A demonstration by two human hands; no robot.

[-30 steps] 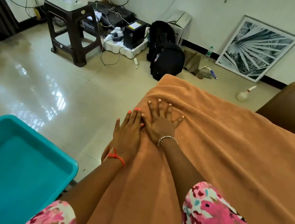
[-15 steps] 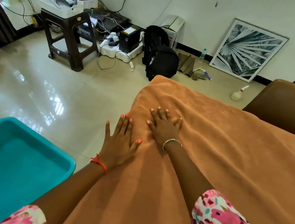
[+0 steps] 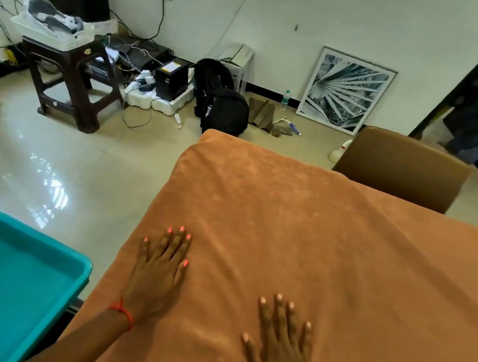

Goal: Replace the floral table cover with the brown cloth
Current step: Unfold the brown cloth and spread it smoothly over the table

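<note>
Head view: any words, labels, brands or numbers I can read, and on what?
None can be read.
Yellow label on the black box: too blurred.
Label on the bottle: too small.
Round sticker on the stool: blurred.

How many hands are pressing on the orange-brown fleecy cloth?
2. Left hand by the left edge of the orange-brown cloth; right hand beside it, nearer the camera.
</note>
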